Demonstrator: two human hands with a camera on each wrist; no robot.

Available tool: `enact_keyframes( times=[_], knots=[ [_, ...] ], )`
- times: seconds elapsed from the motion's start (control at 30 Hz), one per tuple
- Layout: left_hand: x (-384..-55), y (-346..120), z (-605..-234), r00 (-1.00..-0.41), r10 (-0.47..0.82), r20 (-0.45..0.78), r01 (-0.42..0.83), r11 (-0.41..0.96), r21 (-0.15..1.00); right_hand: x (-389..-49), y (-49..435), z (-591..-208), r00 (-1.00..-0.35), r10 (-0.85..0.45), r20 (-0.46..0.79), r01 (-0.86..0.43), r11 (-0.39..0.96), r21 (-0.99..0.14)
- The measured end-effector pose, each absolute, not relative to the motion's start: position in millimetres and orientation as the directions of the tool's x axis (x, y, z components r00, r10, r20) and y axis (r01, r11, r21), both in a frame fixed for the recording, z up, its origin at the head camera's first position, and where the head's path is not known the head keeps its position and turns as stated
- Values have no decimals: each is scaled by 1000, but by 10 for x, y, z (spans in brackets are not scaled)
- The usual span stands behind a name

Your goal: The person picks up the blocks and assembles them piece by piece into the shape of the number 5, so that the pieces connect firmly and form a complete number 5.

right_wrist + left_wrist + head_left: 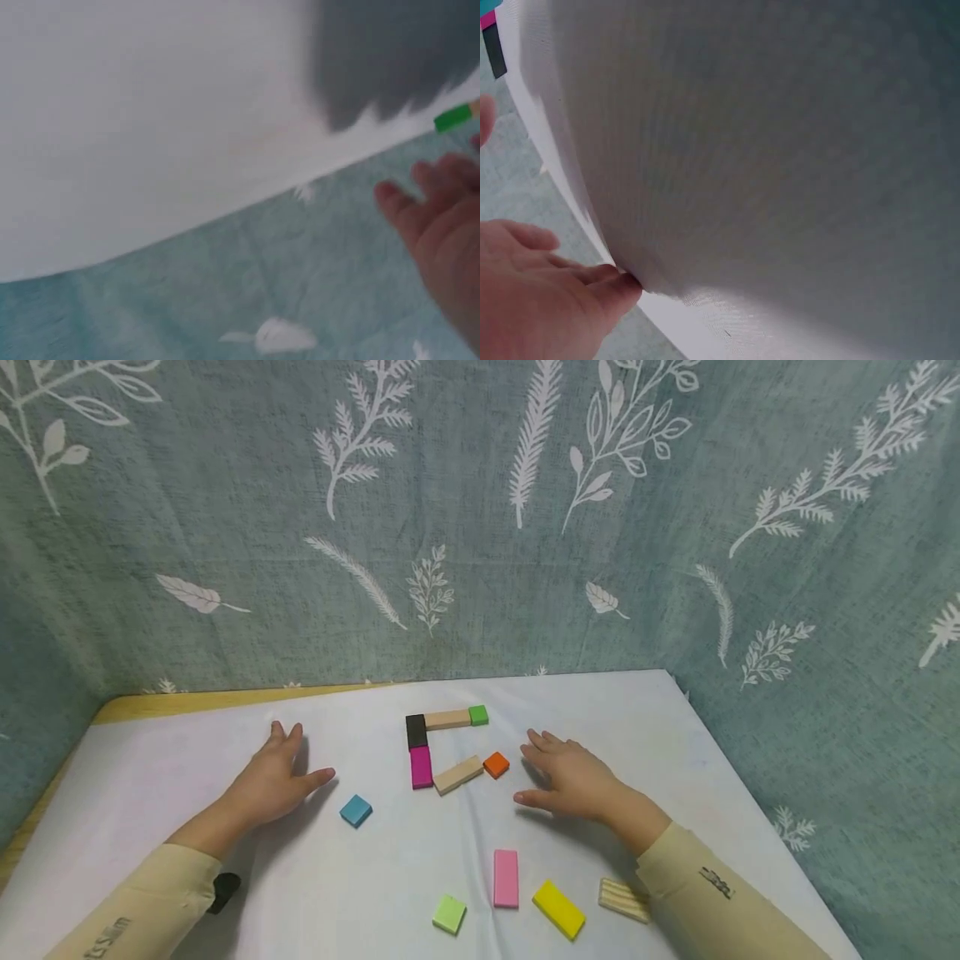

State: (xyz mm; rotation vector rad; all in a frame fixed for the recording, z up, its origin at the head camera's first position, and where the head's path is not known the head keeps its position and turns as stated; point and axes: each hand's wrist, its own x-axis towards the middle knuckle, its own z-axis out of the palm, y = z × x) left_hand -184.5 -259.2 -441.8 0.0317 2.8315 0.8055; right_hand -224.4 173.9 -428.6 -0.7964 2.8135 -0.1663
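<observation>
My left hand [272, 782] is spread at the left, its fingers straight and holding nothing, with a blue block [356, 811] nearest it. On the other side my right hand [576, 777] has its fingers extended near an orange block [497, 765], apart from it. Between the hands several blocks form an angular outline: a green block [478, 716], a plain wooden block [447, 720], a black block [416, 732], a magenta block [422, 767] and a slanted wooden block [459, 775]. The orange block sits at the slanted one's end.
Nearer the front lie a pink block [506, 878], a lime block [449, 914], a yellow block [558, 910] and a striped wooden block [624, 900] beside the right sleeve. A black object [224, 892] is partly hidden by the left sleeve. A patterned curtain [480, 527] hangs behind the white-covered table [360, 902].
</observation>
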Motion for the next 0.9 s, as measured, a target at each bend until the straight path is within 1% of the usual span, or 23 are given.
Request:
enact_keyframes(
  times=[0.17,0.3,0.37,0.47,0.57,0.7,0.8,0.9],
  knots=[
    [-1821,-2599,-4416,-976,90,-198,-21,867,498,-1957,2184,-4220,-741,-629,-234,-591,777,-217],
    [-1804,-2596,-4433,-974,102,-200,-12,866,500,-1663,2488,-4280,-690,-666,-285,-607,746,-274],
    [-1797,-2590,-4441,-974,101,-204,-16,864,504,-1551,2629,-4313,-685,-659,-311,-598,752,-278],
    [-1793,-2588,-4451,-973,96,-209,-23,864,503,-1459,2832,-4337,-708,-630,-320,-582,777,-242],
    [-1792,-2589,-4469,-972,91,-215,-28,868,496,-1417,2994,-4319,-725,-602,-336,-557,798,-229],
    [-1785,-2594,-4493,-972,90,-216,-24,880,475,-1369,3084,-4291,-702,-607,-372,-554,794,-249],
    [-1783,-2586,-4497,-973,97,-210,-13,885,466,-1331,3103,-4256,-703,-618,-351,-579,785,-222],
    [-1783,-2573,-4495,-972,101,-211,-7,889,457,-1262,3117,-4210,-723,-636,-271,-608,771,-190]
  ],
)
